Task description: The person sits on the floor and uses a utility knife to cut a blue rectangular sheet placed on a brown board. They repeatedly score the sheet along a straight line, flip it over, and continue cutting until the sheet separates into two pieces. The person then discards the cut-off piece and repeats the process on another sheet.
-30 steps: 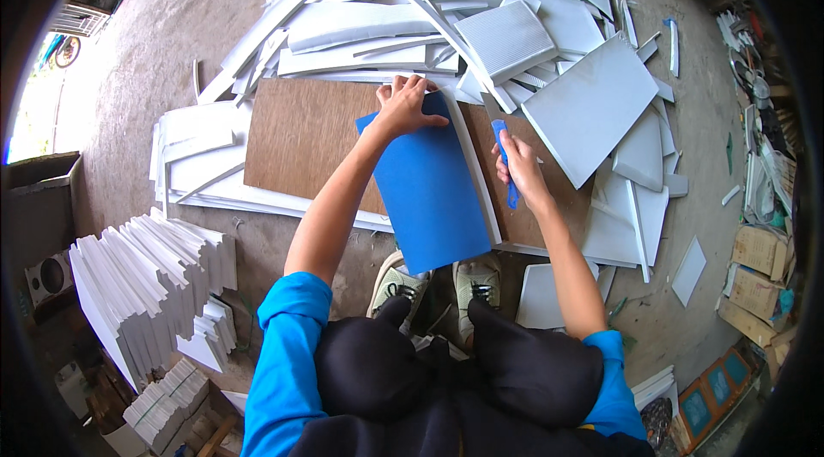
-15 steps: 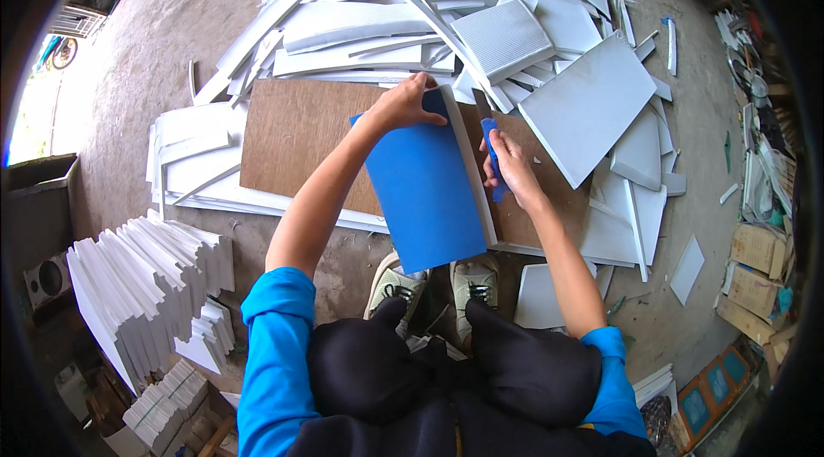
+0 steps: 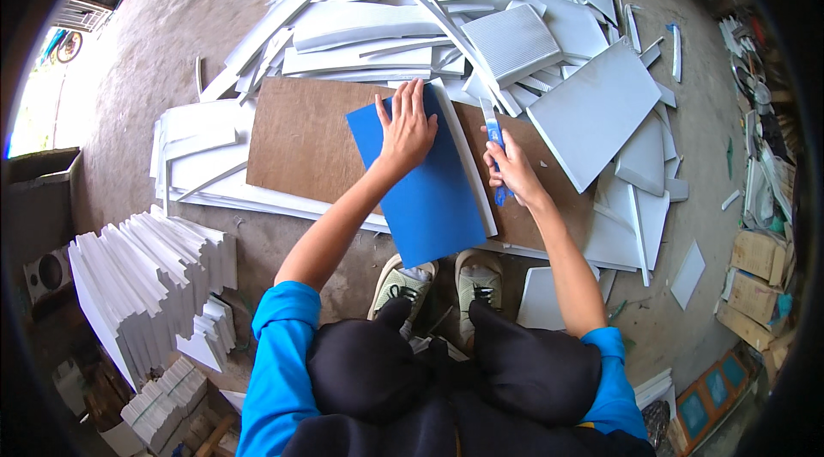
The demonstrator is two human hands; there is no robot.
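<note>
A blue rectangular sheet lies over a white foam board, whose edge shows along the sheet's right side. Both rest on a brown wooden board and reach past its near edge towards my shoes. Flat on the upper part of the blue sheet is my left hand, fingers stretched out. To the right of the white edge, my right hand grips a knife with a blue handle. Its blade points away from me, apart from the foam board.
A heap of white foam offcuts spreads beyond the wooden board, with a large grey-white panel at its right. On the left stands a stack of white notched pieces. Cardboard boxes line the right side.
My left hand has gone from holding the sheet's far edge to lying flat on it. The knife in my right hand has turned, its blade now pointing more straight away from me.
</note>
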